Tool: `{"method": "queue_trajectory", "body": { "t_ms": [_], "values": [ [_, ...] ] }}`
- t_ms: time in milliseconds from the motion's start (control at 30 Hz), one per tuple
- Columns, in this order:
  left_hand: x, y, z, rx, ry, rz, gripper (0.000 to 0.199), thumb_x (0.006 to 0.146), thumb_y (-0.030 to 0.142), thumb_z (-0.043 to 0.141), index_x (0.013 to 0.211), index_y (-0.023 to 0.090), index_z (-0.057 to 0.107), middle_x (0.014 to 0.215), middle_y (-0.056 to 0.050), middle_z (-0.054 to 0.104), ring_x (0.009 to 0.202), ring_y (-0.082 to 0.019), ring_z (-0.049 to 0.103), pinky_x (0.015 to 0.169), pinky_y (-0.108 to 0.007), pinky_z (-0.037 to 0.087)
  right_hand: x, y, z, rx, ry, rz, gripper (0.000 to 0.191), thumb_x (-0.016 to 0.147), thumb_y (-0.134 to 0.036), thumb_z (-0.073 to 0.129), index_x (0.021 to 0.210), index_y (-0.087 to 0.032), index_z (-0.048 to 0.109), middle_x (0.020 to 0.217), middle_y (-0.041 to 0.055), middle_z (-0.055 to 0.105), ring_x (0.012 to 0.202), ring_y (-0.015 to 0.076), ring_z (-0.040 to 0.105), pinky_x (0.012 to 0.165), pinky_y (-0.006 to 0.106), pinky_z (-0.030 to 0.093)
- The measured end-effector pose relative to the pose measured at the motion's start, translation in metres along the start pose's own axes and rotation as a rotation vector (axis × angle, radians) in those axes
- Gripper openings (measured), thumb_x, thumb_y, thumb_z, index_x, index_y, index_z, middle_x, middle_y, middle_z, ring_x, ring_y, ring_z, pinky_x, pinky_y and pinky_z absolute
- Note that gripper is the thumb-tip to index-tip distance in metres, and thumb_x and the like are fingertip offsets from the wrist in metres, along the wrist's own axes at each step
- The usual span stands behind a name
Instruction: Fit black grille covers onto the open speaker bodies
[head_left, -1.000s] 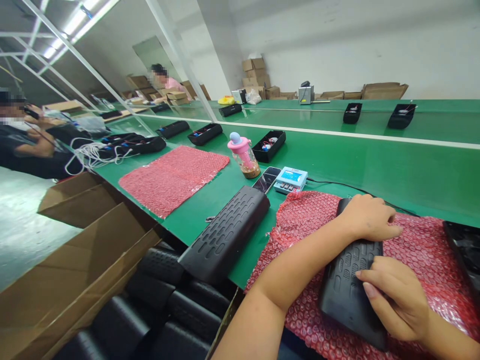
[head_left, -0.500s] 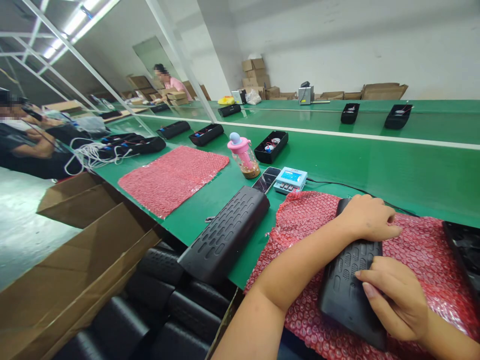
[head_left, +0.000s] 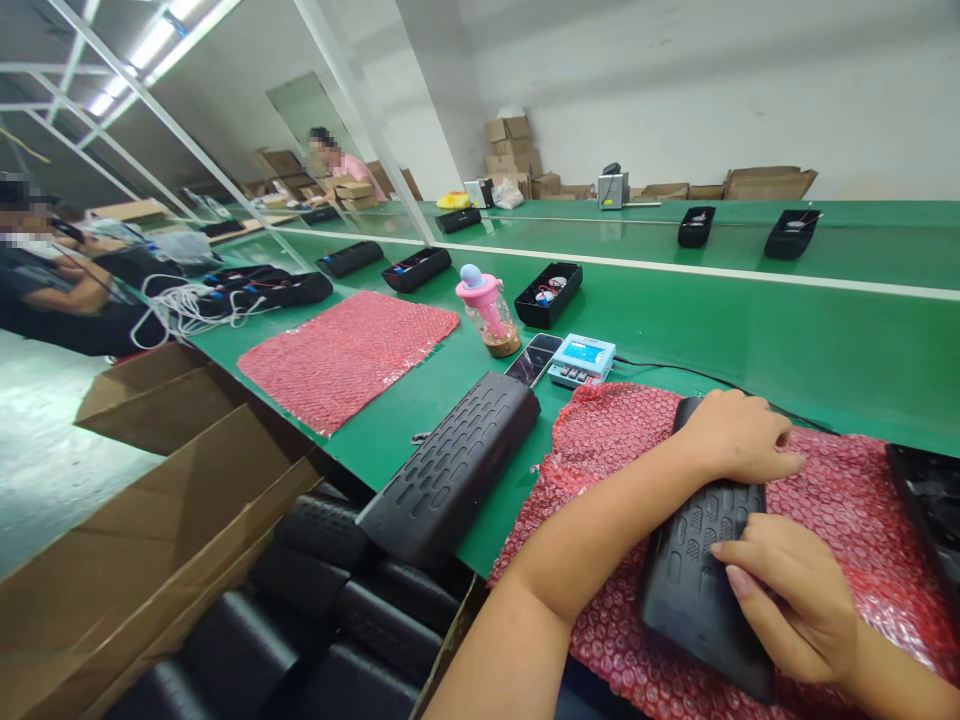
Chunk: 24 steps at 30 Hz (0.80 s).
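Note:
A black speaker housing (head_left: 694,585) with oval slots in its face lies on a sheet of red bubble wrap (head_left: 615,430) at the right. My left hand (head_left: 739,437) reaches across its far end and is closed over it, its fingertips bent down on the right side. Nearer to me, my right hand (head_left: 799,600) holds the housing's right edge, thumb and a fingertip resting on the slotted face. The remaining fingers of that hand are hidden. A second black housing (head_left: 457,465) sits at the table's edge, left of my left arm.
A pink-lidded bottle (head_left: 491,315), a phone (head_left: 534,360) and a light-blue device (head_left: 583,360) with a cable stand beyond the second housing. Another bubble-wrap sheet (head_left: 349,355) lies farther left. Below the edge, a cardboard box (head_left: 172,530) contains several black housings. Co-workers sit at left and behind.

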<state>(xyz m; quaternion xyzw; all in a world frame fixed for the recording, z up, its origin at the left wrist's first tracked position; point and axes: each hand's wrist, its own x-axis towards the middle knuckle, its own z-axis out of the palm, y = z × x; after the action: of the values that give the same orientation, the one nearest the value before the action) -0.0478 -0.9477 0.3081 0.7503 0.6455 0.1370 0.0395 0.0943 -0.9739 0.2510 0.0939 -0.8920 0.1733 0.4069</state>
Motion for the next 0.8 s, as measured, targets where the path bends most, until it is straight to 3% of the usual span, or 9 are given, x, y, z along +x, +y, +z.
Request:
{"method": "queue_trajectory", "body": {
  "t_ms": [367,467,567,633,733,800],
  "values": [
    [0.0,0.0,0.003,-0.014,0.022,0.002,0.035,0.082,0.045,0.045,0.097,0.025,0.07,0.101,-0.006,0.066,0.096,-0.026,0.059,0.084,-0.04,0.045,0.003,-0.001,-0.002,-0.019,-0.007,0.0,0.016,0.085,-0.007,0.042,0.094,-0.015,0.054,0.061,0.0009,0.048,0.055,0.014,0.044,0.052,0.028,0.03],
    [0.0,-0.001,0.005,-0.069,0.097,-0.025,0.034,0.082,0.044,0.048,0.101,0.025,0.069,0.107,-0.006,0.063,0.1,-0.024,0.058,0.089,-0.038,0.044,0.01,-0.005,-0.004,-0.102,-0.109,-0.008,0.012,0.088,-0.011,0.041,0.084,-0.018,0.05,0.059,-0.0005,0.046,0.053,0.0145,0.043,0.052,0.028,0.027],
    [-0.012,-0.007,-0.001,-0.048,0.267,-0.198,0.036,0.084,0.043,0.049,0.108,0.023,0.066,0.116,-0.009,0.059,0.106,-0.025,0.055,0.093,-0.04,0.042,0.017,-0.009,-0.007,-0.271,-0.287,0.009,0.02,0.092,-0.02,0.041,0.072,-0.021,0.041,0.057,-0.0016,0.046,0.05,0.0156,0.045,0.051,0.029,0.026],
    [-0.034,-0.014,-0.012,0.057,0.338,-0.363,0.038,0.084,0.042,0.049,0.112,0.02,0.063,0.116,-0.012,0.059,0.109,-0.029,0.053,0.094,-0.046,0.041,0.018,-0.01,-0.008,-0.353,-0.337,0.016,0.023,0.094,-0.025,0.039,0.07,-0.023,0.038,0.056,-0.0022,0.048,0.048,0.0164,0.049,0.05,0.03,0.026],
    [-0.089,-0.028,-0.031,0.18,0.296,-0.624,0.05,0.083,0.045,0.051,0.127,0.02,0.054,0.114,-0.014,0.059,0.11,-0.033,0.053,0.094,-0.05,0.04,0.016,-0.009,-0.006,-0.399,-0.34,0.026,0.021,0.094,-0.026,0.035,0.074,-0.024,0.041,0.055,-0.0024,0.051,0.045,0.0176,0.052,0.048,0.031,0.025],
    [-0.134,-0.038,-0.041,0.271,0.281,-0.881,0.064,0.082,0.05,0.051,0.139,0.021,0.04,0.123,-0.017,0.055,0.115,-0.035,0.05,0.097,-0.054,0.037,0.014,-0.009,-0.002,-0.39,-0.314,0.041,0.018,0.093,-0.025,0.035,0.076,-0.024,0.042,0.055,-0.0022,0.052,0.044,0.0185,0.053,0.047,0.032,0.024]
  ]
}}
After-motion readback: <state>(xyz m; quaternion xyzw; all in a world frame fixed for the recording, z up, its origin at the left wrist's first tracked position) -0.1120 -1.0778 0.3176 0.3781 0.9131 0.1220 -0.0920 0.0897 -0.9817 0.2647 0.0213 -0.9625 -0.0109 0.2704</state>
